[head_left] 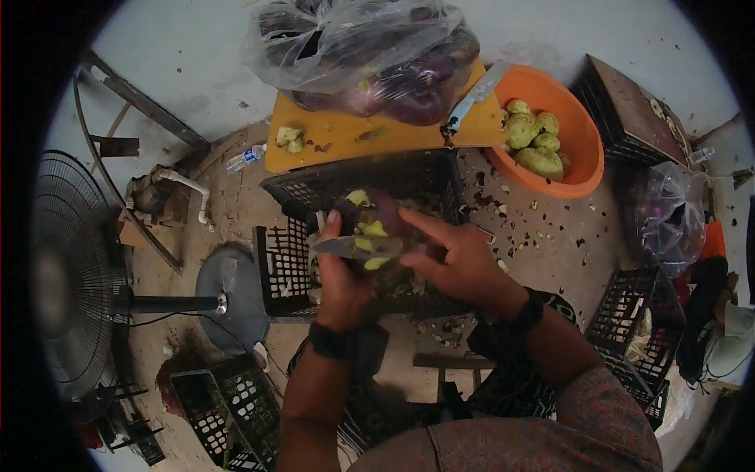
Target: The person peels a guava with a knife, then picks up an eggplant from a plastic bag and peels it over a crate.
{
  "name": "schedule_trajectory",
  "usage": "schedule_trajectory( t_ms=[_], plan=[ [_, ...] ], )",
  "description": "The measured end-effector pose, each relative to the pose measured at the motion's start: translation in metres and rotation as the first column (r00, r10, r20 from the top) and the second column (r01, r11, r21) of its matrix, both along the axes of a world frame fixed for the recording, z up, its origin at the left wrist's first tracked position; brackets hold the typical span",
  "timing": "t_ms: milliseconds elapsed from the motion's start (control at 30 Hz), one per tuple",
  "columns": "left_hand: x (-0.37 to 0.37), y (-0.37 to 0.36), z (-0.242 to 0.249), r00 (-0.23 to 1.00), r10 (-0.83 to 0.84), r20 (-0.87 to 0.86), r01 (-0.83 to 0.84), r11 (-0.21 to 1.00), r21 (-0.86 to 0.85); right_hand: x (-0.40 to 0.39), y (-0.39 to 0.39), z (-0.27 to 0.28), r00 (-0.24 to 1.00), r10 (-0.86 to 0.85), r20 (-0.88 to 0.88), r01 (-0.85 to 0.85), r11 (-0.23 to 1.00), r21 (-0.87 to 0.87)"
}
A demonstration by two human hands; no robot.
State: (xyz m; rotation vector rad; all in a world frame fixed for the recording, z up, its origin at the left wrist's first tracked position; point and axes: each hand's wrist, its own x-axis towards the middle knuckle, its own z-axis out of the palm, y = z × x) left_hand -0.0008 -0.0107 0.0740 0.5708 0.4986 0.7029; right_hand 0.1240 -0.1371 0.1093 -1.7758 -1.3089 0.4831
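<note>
Over a black plastic crate [285, 263], a purple-skinned vegetable [383, 206] with pale green cut patches is held between my hands. My left hand [343, 271] grips its lower left side, thumb upward. My right hand [450, 256] is closed round the handle of a knife [340, 247], whose blade points left across the vegetable. Most of the handle is hidden by my fingers, and the index finger reaches along the vegetable's right side. Peelings lie in the crate, partly blurred.
A yellow board [338, 141] bears a plastic bag of purple vegetables [409, 86] and a cleaver [480, 93]. Right of it stands an orange basin [588, 149] with peeled pale green pieces [539, 162]. A fan [75, 275] is at left; more crates [629, 303] stand at right.
</note>
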Motion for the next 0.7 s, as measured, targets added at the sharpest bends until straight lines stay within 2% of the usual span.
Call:
schedule_trajectory(
  t_ms=[100, 300, 367, 533, 600, 700],
  plan=[
    [-0.004, 0.002, -0.001, 0.999, -0.016, -0.041, 0.016, 1.000, 0.000, 0.001, 0.001, -0.004, 1.000, 0.003, -0.005, -0.002, 0.999, 0.046],
    [-0.007, 0.006, 0.001, 0.997, -0.076, 0.033, 0.073, 0.994, 0.075, 0.004, -0.002, -0.001, 0.999, 0.028, -0.018, -0.028, 1.000, 0.010],
    [-0.009, 0.010, -0.002, 0.995, -0.078, -0.061, 0.083, 0.994, 0.075, 0.005, -0.002, -0.001, 0.999, 0.033, 0.003, -0.033, 0.999, 0.016],
    [-0.008, 0.012, -0.002, 0.994, -0.090, -0.058, 0.095, 0.992, 0.080, 0.005, -0.003, 0.000, 0.999, 0.045, 0.023, -0.045, 0.999, -0.005],
    [-0.007, 0.010, -0.003, 0.993, -0.100, -0.069, 0.105, 0.992, 0.068, 0.004, -0.004, 0.005, 0.994, 0.057, -0.093, -0.062, 0.997, -0.046],
    [-0.002, 0.002, 0.000, 0.989, -0.102, -0.103, 0.110, 0.991, 0.076, 0.002, -0.003, 0.008, 0.991, 0.065, -0.121, -0.078, 0.991, -0.113]
  ],
)
